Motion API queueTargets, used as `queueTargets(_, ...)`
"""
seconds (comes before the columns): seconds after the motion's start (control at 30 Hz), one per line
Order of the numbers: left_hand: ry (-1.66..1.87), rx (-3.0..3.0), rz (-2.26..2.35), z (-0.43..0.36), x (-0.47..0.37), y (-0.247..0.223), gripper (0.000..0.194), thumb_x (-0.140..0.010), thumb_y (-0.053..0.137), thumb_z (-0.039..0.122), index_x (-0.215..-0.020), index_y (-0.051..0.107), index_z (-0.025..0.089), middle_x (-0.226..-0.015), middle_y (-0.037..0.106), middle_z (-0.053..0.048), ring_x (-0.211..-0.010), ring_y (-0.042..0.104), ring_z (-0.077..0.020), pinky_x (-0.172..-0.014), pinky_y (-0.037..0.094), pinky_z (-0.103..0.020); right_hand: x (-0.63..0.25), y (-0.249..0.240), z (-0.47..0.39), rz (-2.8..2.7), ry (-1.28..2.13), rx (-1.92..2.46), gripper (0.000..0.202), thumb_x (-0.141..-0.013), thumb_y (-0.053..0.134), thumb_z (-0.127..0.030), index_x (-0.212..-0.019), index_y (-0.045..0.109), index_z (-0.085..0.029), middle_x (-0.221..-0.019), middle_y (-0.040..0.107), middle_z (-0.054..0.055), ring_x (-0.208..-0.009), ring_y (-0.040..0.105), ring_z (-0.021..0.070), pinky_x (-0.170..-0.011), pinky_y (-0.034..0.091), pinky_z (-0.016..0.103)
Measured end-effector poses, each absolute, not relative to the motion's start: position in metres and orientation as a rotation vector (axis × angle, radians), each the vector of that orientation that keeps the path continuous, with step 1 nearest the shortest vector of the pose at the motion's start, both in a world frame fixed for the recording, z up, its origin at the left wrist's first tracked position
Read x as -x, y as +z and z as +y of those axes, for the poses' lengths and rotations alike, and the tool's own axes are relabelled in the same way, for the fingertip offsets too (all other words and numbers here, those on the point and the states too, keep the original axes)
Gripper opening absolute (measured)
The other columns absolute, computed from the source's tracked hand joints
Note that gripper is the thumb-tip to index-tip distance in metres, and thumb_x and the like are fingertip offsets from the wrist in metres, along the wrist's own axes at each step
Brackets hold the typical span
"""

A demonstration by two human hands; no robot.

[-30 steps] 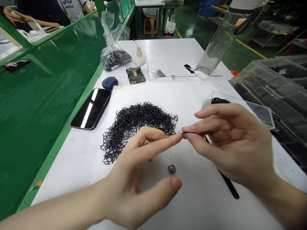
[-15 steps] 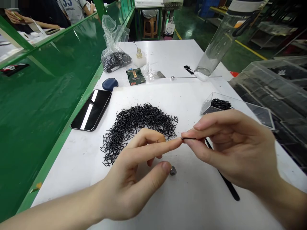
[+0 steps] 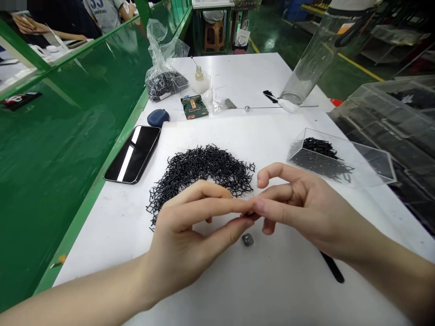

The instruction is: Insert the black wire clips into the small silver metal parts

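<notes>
My left hand [image 3: 193,231] pinches a thin black piece [image 3: 250,215] between thumb and index finger. My right hand [image 3: 302,206] meets it there, its thumb and a finger closed at the same piece and its index finger raised and bent. Most of the piece is hidden by the fingertips. Just below the hands, a small grey metallic lump [image 3: 248,240] lies on the white table [image 3: 268,299]. Behind the left hand spreads a curved pile of short, bent black pieces [image 3: 200,165]. A slim black tool [image 3: 333,267] with a rounded end is partly covered by my right hand.
A clear box [image 3: 367,158] at right holds black pieces. At left lie a phone [image 3: 132,154] and a blue case [image 3: 158,118]. Farther back stand a bag [image 3: 166,83], a small bottle [image 3: 199,79] and a tall clear bottle [image 3: 307,61]. Another person [image 3: 105,16] sits beyond the green partition.
My left thumb has come up to close against the index finger at the black piece. My right hand has turned, its index finger lifting away and its thumb moving left to the left fingertips.
</notes>
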State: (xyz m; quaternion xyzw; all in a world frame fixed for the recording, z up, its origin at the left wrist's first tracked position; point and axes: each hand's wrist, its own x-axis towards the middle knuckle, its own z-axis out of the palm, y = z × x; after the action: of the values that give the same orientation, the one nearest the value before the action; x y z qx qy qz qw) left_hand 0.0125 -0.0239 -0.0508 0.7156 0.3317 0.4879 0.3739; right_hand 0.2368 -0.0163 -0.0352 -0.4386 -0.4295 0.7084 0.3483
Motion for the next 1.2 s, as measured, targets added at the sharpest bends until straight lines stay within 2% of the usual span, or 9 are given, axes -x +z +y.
queueTargets(0.17, 1.268, -1.812, 0.871, -0.0242, -0.0130, -0.0492, 0.027, -0.085, 0.090, 0.005, -0.104, 0.088, 0.024, -0.090, 0.081, -0.002, -0.074, 0.071, -0.0137, -0.056, 0.053, -0.026, -0.2350, -0.0383, -0.0179, -1.126, 1.871, 1.118, 0.036, -0.083, 0.094, -0.024, -0.099, 0.063, -0.029, -0.076, 0.084, -0.004, -0.069, 0.079, 0.0160, -0.073, 0.066, 0.026)
queueTargets(0.4, 1.279, -1.810, 0.877, -0.0233, -0.0109, -0.0478, 0.021, -0.085, 0.091, 0.006, -0.100, 0.089, 0.022, -0.087, 0.082, -0.004, -0.071, 0.072, -0.0144, -0.054, 0.053, -0.026, -0.2337, -0.0376, -0.0190, -1.152, 1.912, 1.061, 0.027, -0.085, 0.091, -0.021, -0.095, 0.068, -0.028, -0.076, 0.084, -0.006, -0.074, 0.079, 0.0131, -0.073, 0.065, 0.021)
queueTargets(0.63, 1.254, -1.791, 0.868, -0.0228, -0.0126, -0.0485, 0.018, -0.086, 0.090, 0.008, -0.098, 0.088, 0.021, -0.088, 0.083, -0.004, -0.070, 0.072, -0.0148, -0.053, 0.053, -0.026, -0.2302, -0.0342, -0.0210, -1.212, 1.901, 1.100, 0.029, -0.083, 0.094, -0.028, -0.094, 0.067, -0.027, -0.073, 0.081, -0.002, -0.070, 0.078, 0.0172, -0.074, 0.070, 0.030)
queueTargets(0.83, 1.286, -1.728, 0.886, -0.0229, -0.0125, -0.0472, 0.021, -0.082, 0.095, 0.013, -0.099, 0.086, 0.022, -0.086, 0.079, -0.003, -0.072, 0.068, -0.0142, -0.054, 0.054, -0.025, -0.2303, -0.0358, -0.0219, -1.181, 1.910, 1.063, 0.028, -0.082, 0.093, -0.023, -0.092, 0.068, -0.028, -0.072, 0.081, -0.003, -0.069, 0.077, 0.0157, -0.071, 0.067, 0.026)
queueTargets(1.03, 1.295, -1.766, 0.877, -0.0223, -0.0130, -0.0485, 0.017, -0.083, 0.095, 0.013, -0.096, 0.087, 0.021, -0.087, 0.075, -0.004, -0.072, 0.068, -0.0139, -0.054, 0.054, -0.025, -0.2320, -0.0340, -0.0222, -1.141, 1.967, 1.017, 0.032, -0.081, 0.092, -0.011, -0.091, 0.067, -0.028, -0.072, 0.081, -0.008, -0.067, 0.072, 0.0069, -0.066, 0.056, 0.012)
queueTargets(1.2, 1.242, -1.743, 0.871, -0.0210, -0.0123, -0.0473, 0.013, -0.085, 0.094, 0.014, -0.094, 0.087, 0.021, -0.085, 0.077, -0.004, -0.071, 0.067, -0.0144, -0.054, 0.055, -0.025, -0.2307, -0.0350, -0.0226, -1.148, 1.936, 1.048, 0.032, -0.080, 0.093, -0.013, -0.092, 0.067, -0.027, -0.071, 0.080, -0.006, -0.065, 0.072, 0.0110, -0.065, 0.059, 0.018)
